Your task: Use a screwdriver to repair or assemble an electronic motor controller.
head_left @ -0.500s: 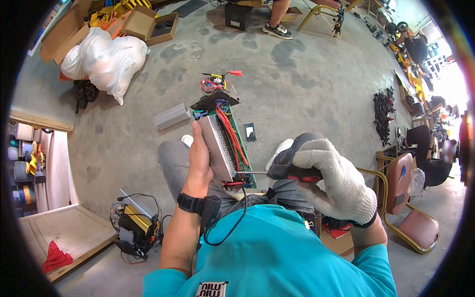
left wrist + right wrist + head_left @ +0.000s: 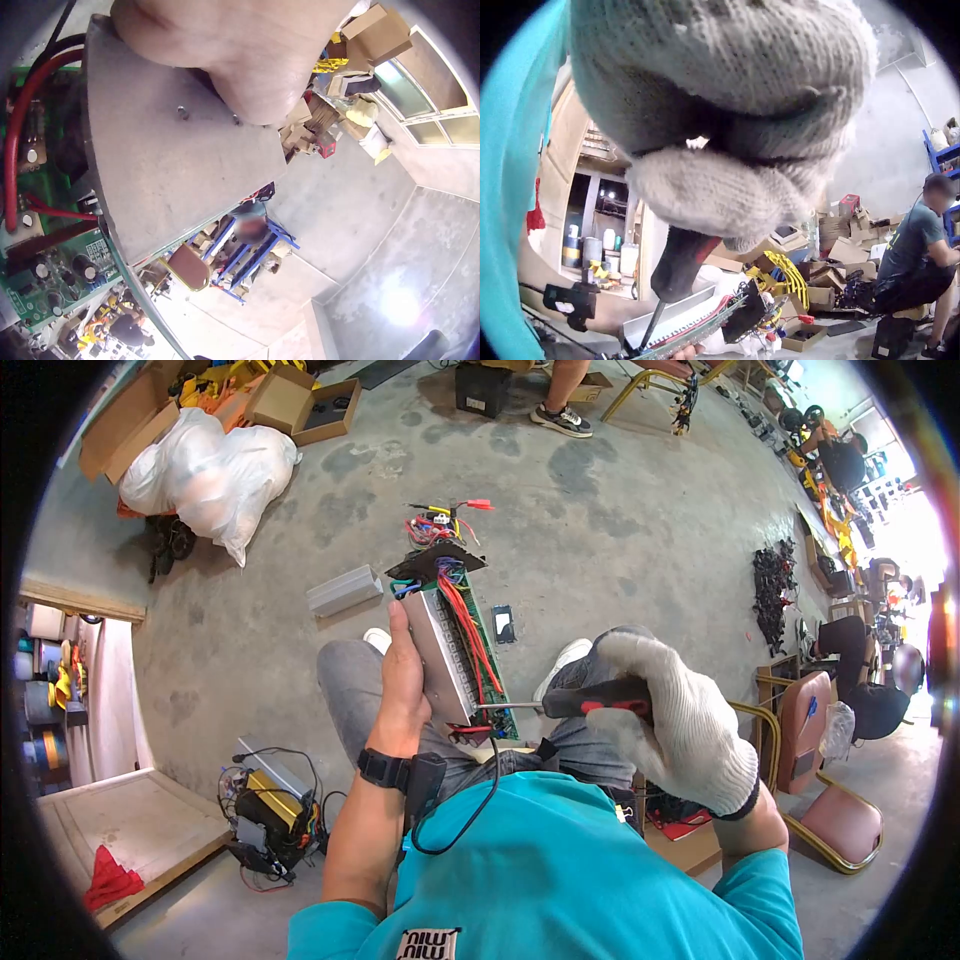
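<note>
My bare left hand (image 2: pixel 403 685) holds an electronics unit upright over my lap, its palm along the grey metal plate (image 2: pixel 440 660). Red wires (image 2: pixel 466 628) run down the unit's green circuit board (image 2: pixel 56 281), and a dark end panel (image 2: pixel 410 567) with loose leads caps the far end. In a knitted white glove, my right hand (image 2: pixel 690 735) grips a screwdriver (image 2: pixel 600 700) by its black and red handle. The shaft points left, its tip right at the near end of the plate. In the right wrist view the gloved fingers (image 2: pixel 712 191) wrap the handle.
A grey metal cover (image 2: pixel 345 592) and a phone (image 2: pixel 503 624) lie on the concrete floor beyond my knees. Another wired unit (image 2: pixel 275 810) sits at my left beside a wooden board (image 2: pixel 130 820). White bags (image 2: pixel 215 475) stand far left, chairs (image 2: pixel 835 825) to the right.
The gloved right hand has turned slightly about the screwdriver's handle, showing the red part differently. The shaft tip and the left hand with the unit keep nearly the same place.
</note>
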{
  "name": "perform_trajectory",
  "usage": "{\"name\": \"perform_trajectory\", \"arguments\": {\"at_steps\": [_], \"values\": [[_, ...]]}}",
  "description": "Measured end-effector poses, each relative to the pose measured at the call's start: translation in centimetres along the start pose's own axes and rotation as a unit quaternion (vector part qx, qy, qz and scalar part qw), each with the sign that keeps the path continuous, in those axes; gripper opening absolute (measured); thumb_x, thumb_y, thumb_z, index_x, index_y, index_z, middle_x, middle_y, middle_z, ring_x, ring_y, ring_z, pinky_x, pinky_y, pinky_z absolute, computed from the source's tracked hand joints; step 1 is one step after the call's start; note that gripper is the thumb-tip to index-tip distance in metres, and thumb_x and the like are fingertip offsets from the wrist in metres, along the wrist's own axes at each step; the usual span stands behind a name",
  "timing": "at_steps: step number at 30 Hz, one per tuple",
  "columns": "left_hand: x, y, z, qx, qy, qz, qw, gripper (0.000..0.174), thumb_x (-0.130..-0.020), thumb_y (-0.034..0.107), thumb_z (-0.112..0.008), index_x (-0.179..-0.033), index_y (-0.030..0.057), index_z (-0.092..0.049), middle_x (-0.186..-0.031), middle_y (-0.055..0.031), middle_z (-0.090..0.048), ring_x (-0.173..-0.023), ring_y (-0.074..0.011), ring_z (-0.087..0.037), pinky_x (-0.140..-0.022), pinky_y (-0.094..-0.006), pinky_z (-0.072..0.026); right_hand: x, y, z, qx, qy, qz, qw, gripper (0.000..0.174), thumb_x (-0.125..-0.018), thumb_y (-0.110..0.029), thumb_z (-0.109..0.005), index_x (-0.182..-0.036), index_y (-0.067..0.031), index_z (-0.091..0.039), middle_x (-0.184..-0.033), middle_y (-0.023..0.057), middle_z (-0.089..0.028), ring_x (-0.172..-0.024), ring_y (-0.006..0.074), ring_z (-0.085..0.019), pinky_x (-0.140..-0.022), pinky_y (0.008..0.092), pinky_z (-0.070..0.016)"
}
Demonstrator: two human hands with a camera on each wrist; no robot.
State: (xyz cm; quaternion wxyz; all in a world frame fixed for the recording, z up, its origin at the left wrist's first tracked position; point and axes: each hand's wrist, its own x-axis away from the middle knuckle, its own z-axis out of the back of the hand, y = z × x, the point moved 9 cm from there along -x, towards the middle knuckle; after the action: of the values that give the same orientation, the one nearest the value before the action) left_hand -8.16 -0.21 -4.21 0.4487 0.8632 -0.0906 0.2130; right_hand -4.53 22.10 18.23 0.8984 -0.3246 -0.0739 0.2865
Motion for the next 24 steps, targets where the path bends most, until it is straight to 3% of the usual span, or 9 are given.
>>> {"name": "perform_trajectory", "arguments": {"at_steps": [3, 5, 9, 11, 12, 17, 18, 20, 24], "values": [[0.2, 0.0, 0.1, -0.012, 0.022, 0.015, 1.000, 0.077, -0.105, 0.073, -0.039, -0.130, 0.0048, -0.064, -0.110, -0.0102, -0.075, -0.093, -0.0193, -0.075, -0.085, -0.0356, -0.0635, -0.2, 1.0, 0.3, -0.037, 0.012, -0.063, 0.997, 0.059, -0.082, -0.009, -0.085, -0.133, -0.0064, -0.056, -0.114, 0.0173, -0.065, -0.096, 0.0371, -0.072, -0.077, 0.0423, -0.0598], [-0.1, -0.3, 0.1, -0.002, 0.014, 0.014, 1.000, 0.077, -0.105, 0.073, -0.039, -0.130, 0.0045, -0.064, -0.110, -0.0104, -0.075, -0.093, -0.0197, -0.075, -0.084, -0.0359, -0.0636, -0.4, -0.9, 0.7, 0.010, 0.010, 0.072, 0.997, 0.061, -0.084, -0.016, -0.086, -0.135, -0.0061, -0.054, -0.108, 0.0169, -0.067, -0.093, 0.0364, -0.073, -0.076, 0.0426, -0.0597], [-0.5, -0.7, 0.4, 0.011, -0.001, 0.014, 1.000, 0.077, -0.105, 0.073, -0.039, -0.130, 0.0043, -0.064, -0.110, -0.0104, -0.075, -0.094, -0.0199, -0.075, -0.085, -0.0362, -0.0635, -0.2, -0.4, 0.3, 0.013, 0.004, 0.058, 0.998, 0.062, -0.085, -0.018, -0.085, -0.136, -0.0059, -0.053, -0.109, 0.0172, -0.066, -0.094, 0.0371, -0.073, -0.075, 0.0422, -0.0597], [-0.2, -0.6, 0.3, 0.007, 0.001, 0.015, 1.000, 0.077, -0.105, 0.073, -0.039, -0.130, 0.0045, -0.065, -0.109, -0.0103, -0.075, -0.094, -0.0199, -0.075, -0.085, -0.0362, -0.0635, 0.1, 1.4, 0.2, -0.012, -0.022, -0.104, 0.994, 0.061, -0.085, -0.018, -0.085, -0.136, -0.0057, -0.053, -0.113, 0.0186, -0.065, -0.097, 0.0376, -0.072, -0.076, 0.0416, -0.0594], [-0.1, -0.4, 0.2, 0.004, 0.001, 0.015, 1.000, 0.077, -0.105, 0.073, -0.039, -0.130, 0.0045, -0.065, -0.109, -0.0103, -0.075, -0.094, -0.0199, -0.075, -0.085, -0.0362, -0.0635, 0.0, 1.3, 0.2, -0.014, -0.021, -0.105, 0.994, 0.061, -0.085, -0.018, -0.085, -0.136, -0.0057, -0.053, -0.113, 0.0186, -0.065, -0.097, 0.0376, -0.072, -0.076, 0.0416, -0.0594], [0.0, -0.5, 0.6, -0.001, 0.025, 0.020, 0.999, 0.076, -0.105, 0.072, -0.038, -0.129, 0.0048, -0.065, -0.108, -0.0100, -0.076, -0.092, -0.0196, -0.075, -0.085, -0.0360, -0.0634, -0.5, -1.2, 0.5, 0.027, -0.010, 0.087, 0.996, 0.063, -0.088, -0.023, -0.084, -0.138, -0.0039, -0.051, -0.103, 0.0169, -0.068, -0.088, 0.0378, -0.074, -0.073, 0.0443, -0.0592], [-0.1, -0.5, 0.7, -0.001, 0.024, 0.020, 1.000, 0.076, -0.105, 0.072, -0.038, -0.129, 0.0048, -0.065, -0.108, -0.0100, -0.076, -0.092, -0.0196, -0.075, -0.085, -0.0360, -0.0634, -0.3, -1.5, 0.5, 0.028, -0.010, 0.087, 0.996, 0.063, -0.088, -0.023, -0.084, -0.138, -0.0039, -0.051, -0.103, 0.0169, -0.068, -0.088, 0.0378, -0.074, -0.073, 0.0443, -0.0592], [-0.2, -0.5, 0.6, 0.004, 0.009, 0.012, 1.000, 0.076, -0.106, 0.072, -0.038, -0.129, 0.0049, -0.065, -0.108, -0.0098, -0.076, -0.092, -0.0197, -0.075, -0.085, -0.0358, -0.0632, 0.0, 0.2, 0.0, 0.007, -0.040, -0.065, 0.997, 0.062, -0.087, -0.017, -0.082, -0.139, -0.0045, -0.051, -0.110, 0.0180, -0.067, -0.093, 0.0375, -0.073, -0.075, 0.0441, -0.0592], [-0.2, -0.5, 0.8, -0.001, 0.015, 0.015, 1.000, 0.075, -0.106, 0.071, -0.037, -0.128, 0.0052, -0.065, -0.108, -0.0099, -0.076, -0.092, -0.0196, -0.075, -0.084, -0.0360, -0.0632, -0.2, 0.7, 0.3, -0.012, -0.025, -0.091, 0.995, 0.062, -0.086, -0.013, -0.082, -0.139, -0.0046, -0.050, -0.112, 0.0185, -0.066, -0.096, 0.0381, -0.073, -0.076, 0.0430, -0.0597]]}}
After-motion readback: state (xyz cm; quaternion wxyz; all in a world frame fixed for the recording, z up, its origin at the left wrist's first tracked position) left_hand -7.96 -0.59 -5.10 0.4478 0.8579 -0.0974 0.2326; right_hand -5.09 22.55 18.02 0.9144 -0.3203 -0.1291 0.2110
